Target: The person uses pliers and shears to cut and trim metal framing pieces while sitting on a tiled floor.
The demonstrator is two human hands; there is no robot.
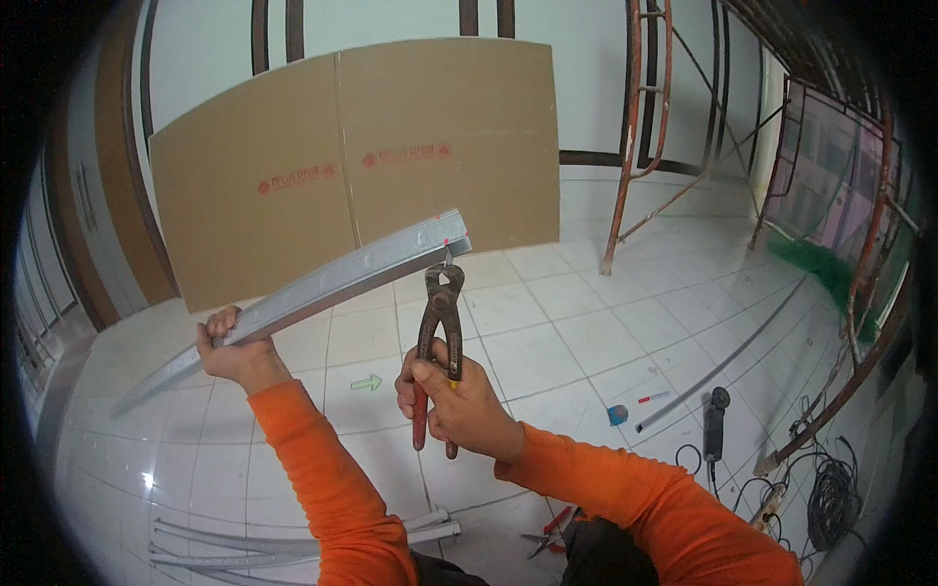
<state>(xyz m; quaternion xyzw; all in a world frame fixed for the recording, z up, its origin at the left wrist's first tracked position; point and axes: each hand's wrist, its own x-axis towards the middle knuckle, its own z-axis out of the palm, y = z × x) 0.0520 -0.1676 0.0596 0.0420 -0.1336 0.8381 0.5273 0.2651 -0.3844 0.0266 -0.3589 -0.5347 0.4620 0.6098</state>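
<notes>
The left hand is wrapped around a long metal rail; the right hand is closed around pincers, their jaws at the rail's right end.

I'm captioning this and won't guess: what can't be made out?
All in the head view:
- Pincers: part of the handles, covered by the right hand.
- Metal channel: far end, blurred.
- Metal strips: partly behind the left sleeve.
- Snips: partly behind dark clothing.
</notes>
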